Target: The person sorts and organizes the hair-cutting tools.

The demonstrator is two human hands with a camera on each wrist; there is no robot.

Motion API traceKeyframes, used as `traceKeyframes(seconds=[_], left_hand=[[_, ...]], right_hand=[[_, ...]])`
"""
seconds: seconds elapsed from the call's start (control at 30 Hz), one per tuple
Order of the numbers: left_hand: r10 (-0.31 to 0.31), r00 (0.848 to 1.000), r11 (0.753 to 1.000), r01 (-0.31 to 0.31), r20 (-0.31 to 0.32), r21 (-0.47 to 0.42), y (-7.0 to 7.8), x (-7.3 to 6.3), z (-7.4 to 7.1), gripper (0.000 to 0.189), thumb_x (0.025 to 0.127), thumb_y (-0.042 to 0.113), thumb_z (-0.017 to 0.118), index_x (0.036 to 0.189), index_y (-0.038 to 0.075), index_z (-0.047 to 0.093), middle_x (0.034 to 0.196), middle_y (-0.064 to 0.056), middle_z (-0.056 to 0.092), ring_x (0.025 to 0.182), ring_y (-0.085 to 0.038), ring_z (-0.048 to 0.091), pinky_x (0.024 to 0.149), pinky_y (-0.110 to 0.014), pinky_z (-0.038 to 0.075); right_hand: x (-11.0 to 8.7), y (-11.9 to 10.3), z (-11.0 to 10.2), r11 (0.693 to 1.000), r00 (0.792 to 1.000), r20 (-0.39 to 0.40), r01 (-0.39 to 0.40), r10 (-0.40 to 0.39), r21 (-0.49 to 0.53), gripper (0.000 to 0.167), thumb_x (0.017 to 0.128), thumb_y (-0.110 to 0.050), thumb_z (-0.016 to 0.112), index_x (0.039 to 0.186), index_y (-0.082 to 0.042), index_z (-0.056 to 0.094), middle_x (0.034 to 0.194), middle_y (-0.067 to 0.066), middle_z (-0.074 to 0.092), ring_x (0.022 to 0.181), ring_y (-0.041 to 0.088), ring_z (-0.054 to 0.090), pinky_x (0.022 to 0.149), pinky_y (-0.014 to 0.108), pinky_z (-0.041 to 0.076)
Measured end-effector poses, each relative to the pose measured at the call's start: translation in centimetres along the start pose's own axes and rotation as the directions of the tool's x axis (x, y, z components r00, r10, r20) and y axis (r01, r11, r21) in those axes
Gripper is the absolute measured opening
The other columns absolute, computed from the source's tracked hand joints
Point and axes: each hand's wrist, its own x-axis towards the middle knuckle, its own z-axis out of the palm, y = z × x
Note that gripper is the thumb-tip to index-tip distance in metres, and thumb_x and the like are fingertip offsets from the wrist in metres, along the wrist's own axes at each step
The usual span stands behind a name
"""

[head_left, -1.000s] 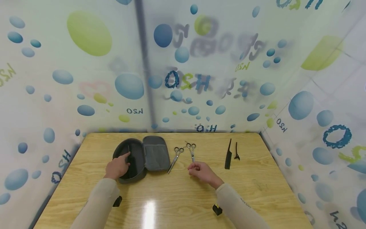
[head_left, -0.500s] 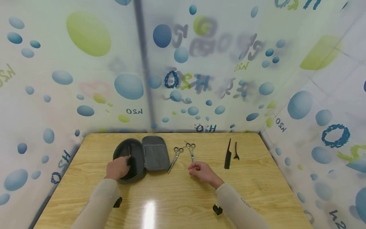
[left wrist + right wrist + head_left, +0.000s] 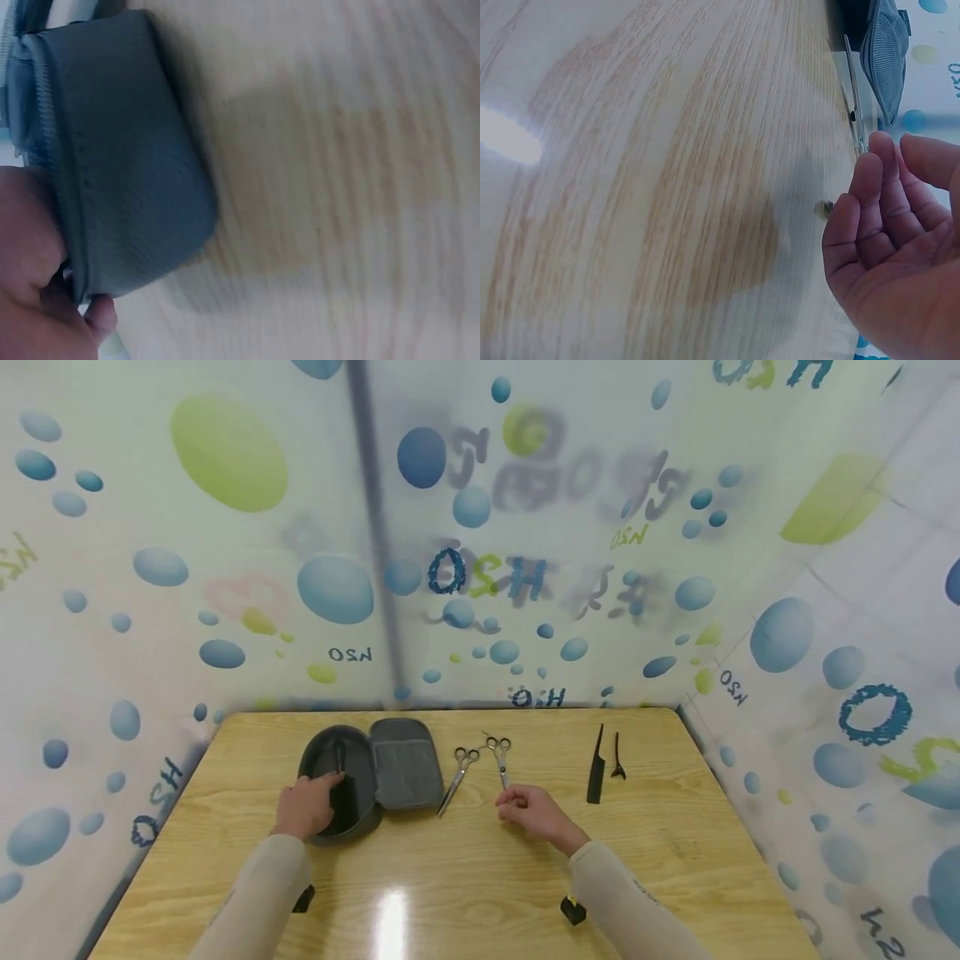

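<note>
My left hand (image 3: pixel 303 806) reaches into the dark grey zip case (image 3: pixel 354 837), index finger extended to the lower end of a slim dark object (image 3: pixel 340 753) lying inside. In the left wrist view, the case's side (image 3: pixel 127 150) fills the left, and the curled lower fingers (image 3: pixel 37 240) overlap its rim; the case's inside is hidden there. My right hand (image 3: pixel 536 814) rests by the blade end of a pair of scissors (image 3: pixel 502 760), covering the tips. In the right wrist view its fingers (image 3: pixel 866 180) bend loosely, with nothing between them.
Left of those scissors lies another pair (image 3: pixel 459 779), beside the case's open lid (image 3: pixel 408 764). A black tail comb (image 3: pixel 596 777) and a black hair clip (image 3: pixel 617 758) lie to the right. Patterned walls stand behind and beside the wooden table (image 3: pixel 465 877).
My left hand has drawn back slightly toward me inside the case, and more of the slim dark object shows beyond its fingertip. The right hand stays by the scissors.
</note>
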Motion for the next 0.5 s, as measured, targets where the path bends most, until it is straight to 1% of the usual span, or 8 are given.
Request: traceKeyframes(seconds=[0.13,0.27,0.37,0.5], left_hand=[[0.062,0.998,0.997,-0.061,-0.016,0.037,-0.4,-0.2,0.5,0.057,0.081,0.0,0.062,0.138,0.009,0.055,0.139,-0.017,0.056,0.094,-0.038,0.057,0.068,-0.046,0.045],[0.116,0.993,0.993,-0.116,-0.021,0.033,-0.6,-0.3,0.8,0.06,0.079,-0.004,0.062,0.137,0.008,0.056,0.14,-0.016,0.055,0.089,-0.034,0.056,0.06,-0.038,0.04],[0.167,0.986,0.986,-0.167,-0.018,0.015,-0.5,-0.3,0.9,0.063,0.077,-0.006,0.063,0.137,0.008,0.056,0.14,-0.016,0.055,0.088,-0.033,0.056,0.06,-0.036,0.039],[0.226,0.974,0.974,-0.226,-0.032,0.0,-0.3,-0.5,1.2,0.064,0.074,-0.009,0.064,0.136,0.008,0.057,0.138,-0.016,0.057,0.087,-0.032,0.057,0.061,-0.037,0.043]], right_hand=[[0.1,0.3,0.0,1.0,1.0,0.005,0.011,-0.011,0.002,0.024,0.098,-0.02,0.059,0.111,-0.001,0.065,0.095,0.008,0.07,0.083,0.016,0.063,0.071,0.027,0.049],[0.0,0.4,0.0,1.0,1.0,0.005,0.012,-0.012,0.003,0.024,0.097,-0.021,0.06,0.11,-0.001,0.065,0.094,0.008,0.07,0.082,0.013,0.062,0.073,0.026,0.05],[-0.1,0.4,-0.1,1.0,1.0,-0.003,0.006,-0.006,0.006,0.024,0.096,-0.021,0.062,0.11,-0.002,0.065,0.094,0.009,0.069,0.082,0.014,0.062,0.073,0.027,0.05],[-0.3,0.3,-0.2,1.0,1.0,-0.005,0.008,-0.007,0.029,0.024,0.096,-0.02,0.061,0.11,0.0,0.064,0.095,0.014,0.069,0.084,0.021,0.063,0.074,0.032,0.05]])
